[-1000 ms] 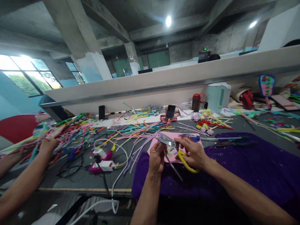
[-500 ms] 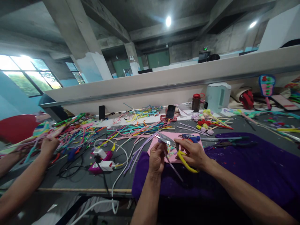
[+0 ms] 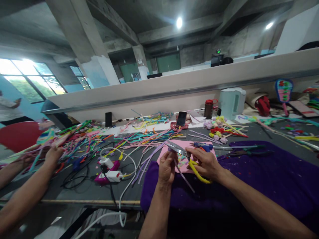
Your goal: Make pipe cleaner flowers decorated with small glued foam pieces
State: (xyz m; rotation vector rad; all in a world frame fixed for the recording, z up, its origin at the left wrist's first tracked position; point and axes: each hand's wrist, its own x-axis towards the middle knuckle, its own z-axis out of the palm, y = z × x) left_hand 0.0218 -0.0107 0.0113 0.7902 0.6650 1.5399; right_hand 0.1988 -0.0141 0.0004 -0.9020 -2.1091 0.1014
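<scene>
A thin lilac pipe cleaner (image 3: 184,179) is pinched in my left hand (image 3: 166,168), its free end slanting down to the right. My right hand (image 3: 204,162) grips scissors (image 3: 178,149) by their yellow handles. The metal blades reach left over my left fingertips, close to the pipe cleaner's upper part; whether they touch it is hard to make out. Beneath both hands lies a pink sheet (image 3: 185,142) with small coloured scraps on it. A blue tool resembling a glue gun (image 3: 204,146) rests just beyond my right hand.
Purple cloth (image 3: 259,176) covers the table front, with dark-handled pliers (image 3: 245,152) on it. Pipe cleaners (image 3: 149,136) are strewn behind. A power strip (image 3: 109,176) with white cables is left. A co-worker's hand (image 3: 53,155) holds strips at far left. A kettle (image 3: 230,103) stands behind.
My hands, the scissors and the pipe cleaner look almost unmoved. The co-worker's hands at the left have shifted slightly. A person in white has come into view by the left window.
</scene>
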